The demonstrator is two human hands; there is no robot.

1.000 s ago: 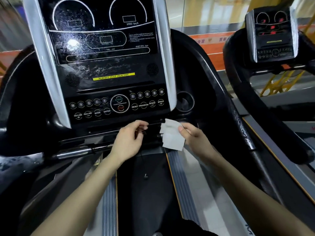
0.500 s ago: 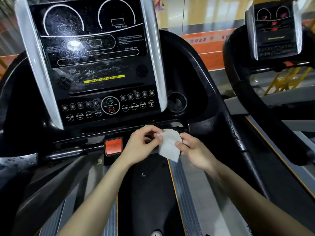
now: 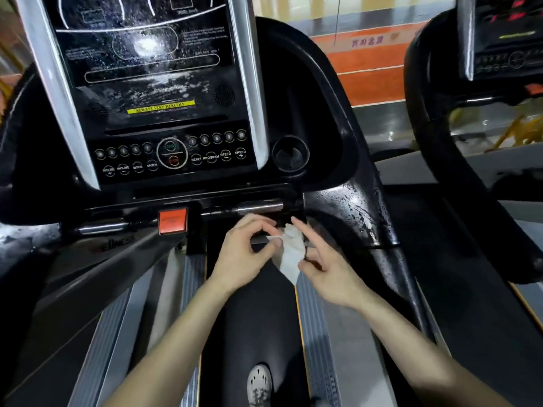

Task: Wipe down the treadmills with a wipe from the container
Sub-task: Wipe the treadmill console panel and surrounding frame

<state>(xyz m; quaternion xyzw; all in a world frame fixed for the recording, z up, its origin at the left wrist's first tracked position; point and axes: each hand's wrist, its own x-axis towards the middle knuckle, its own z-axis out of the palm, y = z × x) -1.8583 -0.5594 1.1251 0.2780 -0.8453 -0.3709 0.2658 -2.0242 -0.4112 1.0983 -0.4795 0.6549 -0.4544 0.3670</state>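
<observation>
Head view: left hand (image 3: pixel 241 254) and right hand (image 3: pixel 332 274) pinch the wipe (image 3: pixel 289 257), right index straight.

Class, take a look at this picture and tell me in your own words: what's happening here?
A person stands on a treadmill, one shoe visible on the belt, holding a white wipe in both hands just below the console. The left hand pinches its upper edge; the right hand grips the other side, index finger extended. The wipe hangs in the air, not touching any surface. The console's screen is speckled with droplets.
</observation>
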